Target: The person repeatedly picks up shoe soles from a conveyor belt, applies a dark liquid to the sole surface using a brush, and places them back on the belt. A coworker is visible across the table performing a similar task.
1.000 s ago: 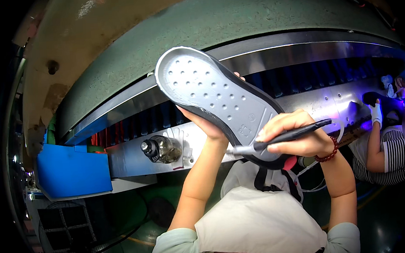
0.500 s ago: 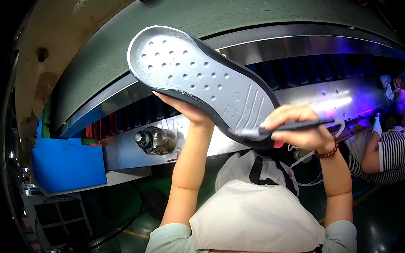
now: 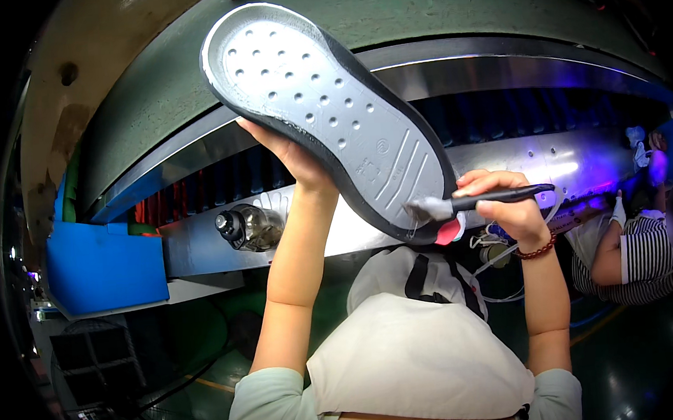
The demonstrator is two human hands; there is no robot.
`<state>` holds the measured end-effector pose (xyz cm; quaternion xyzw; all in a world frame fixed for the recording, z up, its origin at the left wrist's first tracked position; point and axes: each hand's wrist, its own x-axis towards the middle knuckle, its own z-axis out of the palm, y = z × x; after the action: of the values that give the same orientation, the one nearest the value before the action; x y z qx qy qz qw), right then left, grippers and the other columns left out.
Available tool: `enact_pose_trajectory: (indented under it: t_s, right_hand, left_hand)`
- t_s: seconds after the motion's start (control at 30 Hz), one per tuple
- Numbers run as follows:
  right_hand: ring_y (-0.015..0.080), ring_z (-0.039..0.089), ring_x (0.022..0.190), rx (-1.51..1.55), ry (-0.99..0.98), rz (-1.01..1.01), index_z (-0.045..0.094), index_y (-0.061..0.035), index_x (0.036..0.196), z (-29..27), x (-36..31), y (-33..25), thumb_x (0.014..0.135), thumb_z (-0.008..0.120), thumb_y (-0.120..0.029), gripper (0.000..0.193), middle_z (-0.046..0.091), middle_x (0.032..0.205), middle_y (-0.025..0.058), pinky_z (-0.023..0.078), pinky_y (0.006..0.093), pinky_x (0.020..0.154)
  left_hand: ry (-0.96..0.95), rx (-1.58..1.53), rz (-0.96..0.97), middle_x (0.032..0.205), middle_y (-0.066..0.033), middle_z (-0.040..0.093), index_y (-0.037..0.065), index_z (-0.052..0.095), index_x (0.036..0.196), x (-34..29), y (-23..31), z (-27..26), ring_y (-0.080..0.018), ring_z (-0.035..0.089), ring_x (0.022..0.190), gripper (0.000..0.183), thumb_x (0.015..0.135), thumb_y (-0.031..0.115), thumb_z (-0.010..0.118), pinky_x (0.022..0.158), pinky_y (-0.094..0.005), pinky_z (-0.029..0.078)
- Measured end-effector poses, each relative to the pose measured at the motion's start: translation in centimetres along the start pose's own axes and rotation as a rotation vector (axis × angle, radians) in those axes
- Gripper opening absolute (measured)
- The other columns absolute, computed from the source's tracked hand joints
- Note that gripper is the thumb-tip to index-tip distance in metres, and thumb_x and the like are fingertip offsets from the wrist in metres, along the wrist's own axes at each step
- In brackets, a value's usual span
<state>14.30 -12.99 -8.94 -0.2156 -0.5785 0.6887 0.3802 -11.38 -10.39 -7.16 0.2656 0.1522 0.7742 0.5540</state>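
Note:
My left hand (image 3: 294,154) is closed around the side of a large shoe sole (image 3: 353,119), its fingers hidden behind. The sole has a grey inner face with small round dimples, a few slanted ridges, and a black rim. It stands tilted, one rounded end up at the left, the other down toward me. In my right hand (image 3: 514,209) is a brush (image 3: 472,200) with a black handle and pale bristles, pinched between thumb and fingers. The bristles lie against the sole's lower end, by the rim. A pinkish-red patch (image 3: 449,232) shows beside that end.
Beyond the sole runs a green belt (image 3: 486,8) with a metal edge. A clear bottle with a black cap (image 3: 258,228) is on the metal ledge (image 3: 505,159). At left is a blue box (image 3: 106,265). Another person in a striped garment (image 3: 656,258) is at right, near a white tube (image 3: 558,202).
The sole and my left hand have shifted up and slightly left. My right hand has turned the brush, whose bristles now show more fully at the lower end, and the pinkish-red patch is more exposed.

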Motion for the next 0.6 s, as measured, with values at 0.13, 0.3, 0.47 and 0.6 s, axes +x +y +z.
enact_pose_trajectory:
  t_s: [0.13,0.3,0.47,0.6]
  right_hand:
    - [0.0197,0.057,0.086,0.259,0.086,0.074,0.057,0.0061,0.087,1.5,0.2,0.2,0.070,0.055,0.002,0.018,0.059,0.091,0.0178,0.043,0.0295,0.080]
    - [0.0272,0.056,0.090,0.539,0.159,0.061,0.048,0.0028,0.095,4.7,-0.2,0.9,0.077,0.051,-0.001,0.018,0.054,0.098,0.0202,0.047,0.0418,0.080]
    - [0.0191,0.056,0.088,0.070,0.159,-0.056,0.054,0.0037,0.091,6.1,-0.5,0.8,0.075,0.054,0.003,0.016,0.058,0.095,0.0165,0.044,0.0291,0.080]
    - [0.0173,0.056,0.087,0.204,0.116,-0.038,0.055,0.0042,0.090,6.1,-0.4,0.9,0.074,0.056,0.004,0.016,0.059,0.094,0.0162,0.043,0.0263,0.079]
  left_hand:
    - [-0.306,-0.434,-0.228,0.113,-0.0100,0.048,0.002,0.039,0.119,0.4,1.2,0.7,-0.0213,0.045,0.103,0.080,0.075,0.067,0.027,0.091,-0.0333,0.034]
    - [-0.146,-0.056,-0.112,0.129,-0.0105,0.031,0.003,0.025,0.128,-8.1,-3.3,0.1,-0.0240,0.034,0.115,0.095,0.066,0.075,0.030,0.097,-0.0371,0.027]
    - [0.105,-0.289,-0.261,0.102,-0.0155,0.054,-0.001,0.044,0.111,-7.6,-2.9,0.1,-0.0243,0.054,0.090,0.051,0.074,0.034,0.052,0.080,-0.0360,0.043]
    - [0.036,-0.330,-0.149,0.100,-0.0170,0.054,-0.004,0.045,0.108,-6.8,-2.6,0.4,-0.0251,0.055,0.088,0.051,0.072,0.032,0.052,0.078,-0.0361,0.045]
